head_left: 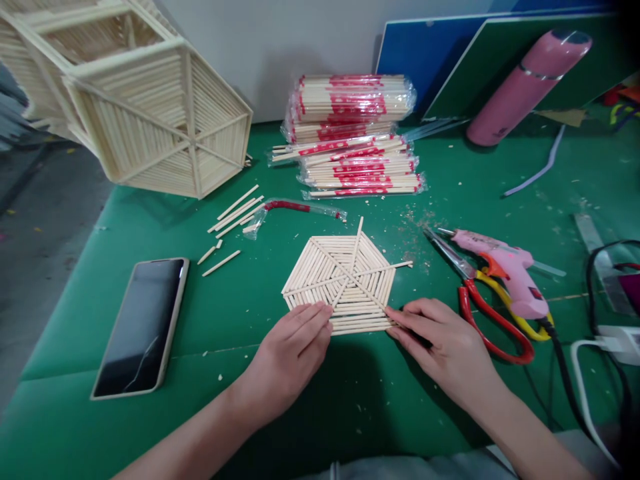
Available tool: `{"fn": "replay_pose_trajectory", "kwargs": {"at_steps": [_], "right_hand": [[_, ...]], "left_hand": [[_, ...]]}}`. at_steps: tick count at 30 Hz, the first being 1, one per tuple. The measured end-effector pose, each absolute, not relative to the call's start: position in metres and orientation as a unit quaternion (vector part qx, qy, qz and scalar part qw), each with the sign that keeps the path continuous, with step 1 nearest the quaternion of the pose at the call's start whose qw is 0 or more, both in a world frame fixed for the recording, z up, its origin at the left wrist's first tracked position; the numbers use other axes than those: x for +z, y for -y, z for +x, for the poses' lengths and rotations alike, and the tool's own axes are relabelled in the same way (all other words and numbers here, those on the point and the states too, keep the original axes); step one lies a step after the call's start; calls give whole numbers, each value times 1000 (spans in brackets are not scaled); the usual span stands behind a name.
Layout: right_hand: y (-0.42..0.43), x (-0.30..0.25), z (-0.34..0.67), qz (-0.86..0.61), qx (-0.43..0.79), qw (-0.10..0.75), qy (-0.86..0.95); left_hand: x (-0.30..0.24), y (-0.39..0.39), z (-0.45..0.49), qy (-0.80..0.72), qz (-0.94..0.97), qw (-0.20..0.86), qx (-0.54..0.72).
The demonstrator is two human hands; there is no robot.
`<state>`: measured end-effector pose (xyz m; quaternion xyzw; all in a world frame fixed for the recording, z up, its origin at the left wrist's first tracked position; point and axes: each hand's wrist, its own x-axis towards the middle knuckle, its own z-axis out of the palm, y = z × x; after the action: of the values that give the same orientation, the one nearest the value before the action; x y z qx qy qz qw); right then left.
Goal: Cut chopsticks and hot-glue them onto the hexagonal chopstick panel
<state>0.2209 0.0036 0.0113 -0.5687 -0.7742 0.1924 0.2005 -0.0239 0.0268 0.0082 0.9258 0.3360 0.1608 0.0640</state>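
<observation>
A hexagonal panel [350, 293] of thin wooden sticks, with crossed spokes over nested rows, lies flat on the green table. Two spoke ends stick out past its rim at the top and right. My left hand [293, 350] is closed over the lower left corner, fingers together. At the lower right corner, my right hand [443, 347] pinches the panel's edge between thumb and fingers. Both hands partly hide the front rows of sticks. To the right of my right hand lie red and yellow-handled scissors [473, 280] and a pink glue gun [515, 273].
Wrapped chopstick bundles [355, 107] are piled at the back. A large stick-built structure [165, 133] stands at the back left. Loose stick pieces [237, 213] and a phone [143, 327] lie on the left. A pink bottle [525, 90] leans at the right, with cables [575, 387] nearer me.
</observation>
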Motion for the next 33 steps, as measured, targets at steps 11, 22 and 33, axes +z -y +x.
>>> {"fn": "replay_pose_trajectory", "kwargs": {"at_steps": [11,22,33], "right_hand": [[-2,11,221,-574,192,201,770],[-1,7,221,-569,184,200,776],[-3,7,219,-553,190,211,784]], "left_hand": [[7,-25,-25,-353,903,133,204],[6,-20,-22,-409,873,170,203],[6,-19,-23,-388,895,114,188]]}}
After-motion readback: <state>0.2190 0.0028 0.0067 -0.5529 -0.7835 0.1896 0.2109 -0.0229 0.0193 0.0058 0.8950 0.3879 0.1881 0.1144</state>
